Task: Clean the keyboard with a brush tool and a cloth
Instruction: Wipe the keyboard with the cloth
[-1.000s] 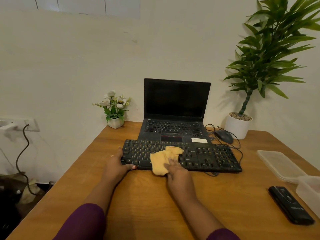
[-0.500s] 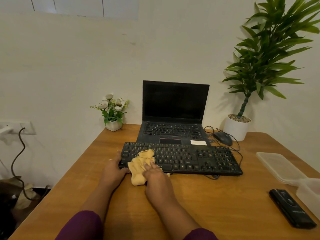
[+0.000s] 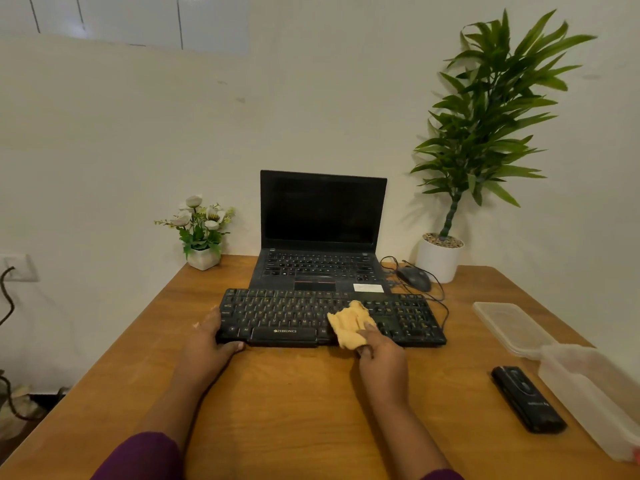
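Observation:
A black keyboard [image 3: 284,315] lies across the middle of the wooden desk, in front of the laptop. My left hand [image 3: 207,344] grips its front left corner, thumb under the edge. A crumpled yellow cloth [image 3: 349,323] rests on the keys right of the space bar. My right hand [image 3: 382,362] presses and holds the cloth's near end with its fingertips. A black oblong tool [image 3: 528,398], possibly the brush tool, lies on the desk at the right, apart from both hands.
An open black laptop [image 3: 322,237] stands behind the keyboard. A wired mouse [image 3: 414,277] and a tall potted plant [image 3: 440,256] sit at the back right, a small flower pot [image 3: 202,258] at the back left. Clear plastic containers [image 3: 509,329] line the desk's right edge.
My right hand has slid the cloth from the keyboard's left end to right of the space bar. The left hand stays on the front left corner.

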